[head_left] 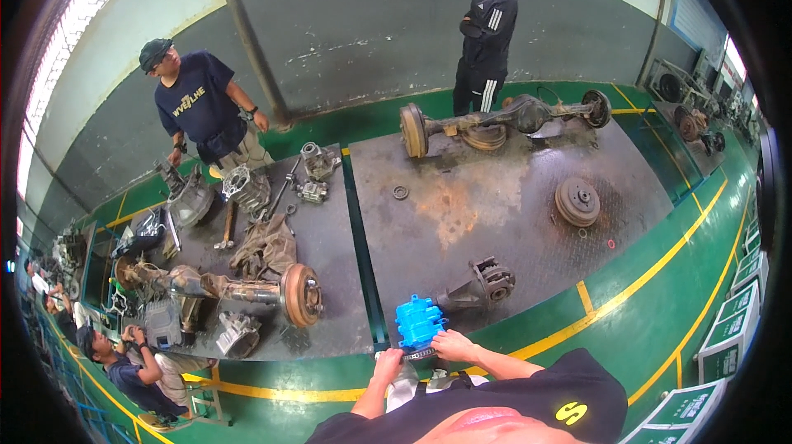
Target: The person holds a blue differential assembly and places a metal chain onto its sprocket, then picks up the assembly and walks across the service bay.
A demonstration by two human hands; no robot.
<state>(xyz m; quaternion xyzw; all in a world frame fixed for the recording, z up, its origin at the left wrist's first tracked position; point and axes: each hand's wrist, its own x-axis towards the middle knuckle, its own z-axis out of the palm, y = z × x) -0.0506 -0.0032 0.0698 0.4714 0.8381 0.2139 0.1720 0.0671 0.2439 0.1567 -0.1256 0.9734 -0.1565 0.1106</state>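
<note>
At the near edge of the table my left hand (388,362) is closed on the left end of a dark toothed metal piece, ring-like in its curve (420,354). My right hand (454,347) has its fingers curled at the right end of the same piece, close to a bright blue boxy housing (419,320). The blue housing sits just beyond both hands. Past it, a differential carrier (487,281) with a dark shaft end lies on the table. Much of the toothed piece is hidden by my fingers.
The right metal table (528,221) bears a rear axle (528,115), a brake drum (577,201) and a small ring (400,192). Another axle (214,285), gearbox housings (246,188) and a rag (266,247) cover the left table. Two people stand beyond; another sits at left.
</note>
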